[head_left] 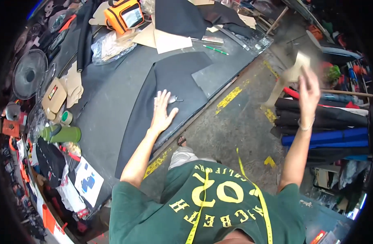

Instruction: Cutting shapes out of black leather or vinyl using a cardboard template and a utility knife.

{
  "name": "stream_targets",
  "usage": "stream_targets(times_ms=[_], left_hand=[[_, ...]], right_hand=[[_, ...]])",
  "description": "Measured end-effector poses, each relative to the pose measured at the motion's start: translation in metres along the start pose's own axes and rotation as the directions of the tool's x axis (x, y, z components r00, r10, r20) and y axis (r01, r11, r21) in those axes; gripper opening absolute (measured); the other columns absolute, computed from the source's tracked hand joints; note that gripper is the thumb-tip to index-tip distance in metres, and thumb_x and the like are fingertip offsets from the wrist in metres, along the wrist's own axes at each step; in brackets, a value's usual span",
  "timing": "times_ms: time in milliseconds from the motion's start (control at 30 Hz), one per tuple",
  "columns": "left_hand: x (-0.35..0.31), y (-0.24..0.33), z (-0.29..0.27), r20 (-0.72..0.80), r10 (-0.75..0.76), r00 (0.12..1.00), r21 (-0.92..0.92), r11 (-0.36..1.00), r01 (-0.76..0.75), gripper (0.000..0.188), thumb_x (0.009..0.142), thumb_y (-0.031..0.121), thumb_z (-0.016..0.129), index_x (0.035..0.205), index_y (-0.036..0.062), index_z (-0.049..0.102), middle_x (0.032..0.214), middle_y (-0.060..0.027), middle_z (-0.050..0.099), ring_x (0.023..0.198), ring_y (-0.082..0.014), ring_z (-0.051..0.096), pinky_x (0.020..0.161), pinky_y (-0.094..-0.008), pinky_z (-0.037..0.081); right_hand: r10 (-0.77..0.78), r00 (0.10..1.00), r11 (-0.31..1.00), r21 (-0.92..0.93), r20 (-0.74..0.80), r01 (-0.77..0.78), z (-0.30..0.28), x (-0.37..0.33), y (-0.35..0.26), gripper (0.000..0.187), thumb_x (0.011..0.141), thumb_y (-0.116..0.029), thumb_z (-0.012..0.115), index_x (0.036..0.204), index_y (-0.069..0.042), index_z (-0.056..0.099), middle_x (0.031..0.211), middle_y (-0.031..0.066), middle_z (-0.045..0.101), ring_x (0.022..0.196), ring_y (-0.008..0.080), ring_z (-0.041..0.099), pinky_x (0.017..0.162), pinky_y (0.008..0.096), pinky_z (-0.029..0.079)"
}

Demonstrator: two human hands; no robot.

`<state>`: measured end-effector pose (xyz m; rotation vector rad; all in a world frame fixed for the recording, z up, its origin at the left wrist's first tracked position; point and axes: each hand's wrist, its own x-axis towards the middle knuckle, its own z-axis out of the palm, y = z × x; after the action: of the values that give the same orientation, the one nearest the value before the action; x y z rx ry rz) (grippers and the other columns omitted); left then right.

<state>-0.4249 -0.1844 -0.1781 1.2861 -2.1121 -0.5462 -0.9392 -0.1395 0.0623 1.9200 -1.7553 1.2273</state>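
The black cloth (141, 116) lies on the dark table (103, 105), along the edge nearest the person. Its long axis runs from the far side back toward the person, slanting left on the way; the narrow end points to the left elbow and the broad end lies away, short of the green pencil (215, 49). The left hand (163, 112) rests flat on the cloth near its middle, fingers stretched away and thumb spread to the right, gripping nothing; cloth extends on both sides of it. A small metal tool (174, 99) lies just beside the fingers.

The right hand (309, 89) is out over the floor (247, 122), its fingers closed on a tan piece (295, 72). Blurred, that piece extends beyond and left of the fingertips, its long axis seeming to slant from far right to near left.
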Motion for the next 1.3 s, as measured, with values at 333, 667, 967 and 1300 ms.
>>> stream_targets(times_ms=[333,667,967,1300], left_hand=[[0.024,-0.072,-0.092,-0.153,-0.61,0.777,0.358,0.699,0.619,0.085,0.086,0.028,0.08,0.157,0.0141,0.036,0.148,-0.0207,0.052,0.132,-0.0441,0.053,0.108,-0.0528,0.045],[0.146,-0.04,-0.187,-0.332,-0.512,0.792,0.239,0.767,0.596,0.028,0.098,0.024,0.065,0.119,0.0071,0.069,0.107,-0.0225,0.072,0.104,-0.0405,0.07,0.089,-0.0424,0.054],[0.332,0.059,-0.273,-0.25,-0.441,0.862,-0.287,0.884,0.37,0.045,0.1,0.005,0.046,0.144,0.0114,0.056,0.117,-0.0049,0.07,0.101,-0.0129,0.065,0.088,-0.0307,0.054],[0.51,0.044,-0.218,-0.426,-0.141,0.894,-0.231,0.972,0.043,0.028,0.098,0.018,0.065,0.121,0.0015,0.065,0.077,-0.0025,0.068,0.043,-0.0135,0.054,0.046,-0.0272,0.046]], right_hand=[[-0.241,0.956,0.937,0.215,-0.167,0.274,0.079,0.259,-0.095,0.03,0.1,-0.011,0.064,0.13,-0.006,0.067,0.099,0.0029,0.069,0.079,0.0062,0.064,0.072,0.0205,0.055],[-0.539,0.842,0.589,0.713,-0.005,0.381,0.206,0.377,-0.14,0.04,0.094,-0.001,0.059,0.134,0.001,0.064,0.119,0.0088,0.071,0.093,0.0118,0.068,0.079,0.0252,0.06],[-0.813,0.581,0.255,0.874,-0.037,0.413,0.34,0.419,-0.19,0.028,0.088,-0.007,0.06,0.112,0.001,0.071,0.101,0.0113,0.075,0.09,0.0222,0.072,0.082,0.0323,0.058],[-0.823,0.562,0.42,0.578,-0.083,0.7,0.407,0.436,-0.183,0.027,0.088,-0.013,0.063,0.111,-0.001,0.071,0.089,0.013,0.073,0.095,0.0226,0.07,0.088,0.0378,0.054]])
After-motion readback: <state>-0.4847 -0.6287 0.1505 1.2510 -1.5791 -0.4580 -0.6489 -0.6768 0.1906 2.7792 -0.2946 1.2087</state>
